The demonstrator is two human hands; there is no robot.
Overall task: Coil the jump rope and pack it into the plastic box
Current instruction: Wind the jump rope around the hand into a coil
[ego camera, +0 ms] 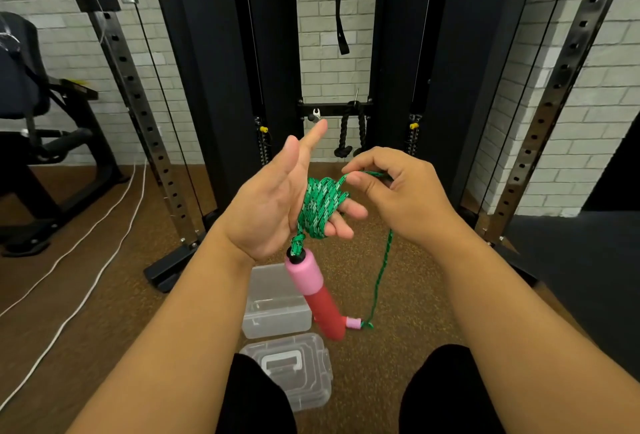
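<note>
A green jump rope (320,203) is wound in several turns around the fingers of my left hand (277,201), palm up and thumb and index spread. One pink-and-red handle (313,290) hangs below that hand. My right hand (398,191) pinches the rope's free strand just right of the coil; the strand drops to the second handle's pink tip (353,323) near the floor. The clear plastic box (273,302) lies open on the floor beneath, its lid (294,369) with a white grip lying nearer me.
Brown speckled gym floor (398,295) underfoot. Black cable machine uprights (214,70) stand ahead, perforated steel posts (138,97) at both sides. White cables (86,260) trail across the floor at left. A bench frame (41,142) stands far left. My black-clad knees (446,395) frame the lid.
</note>
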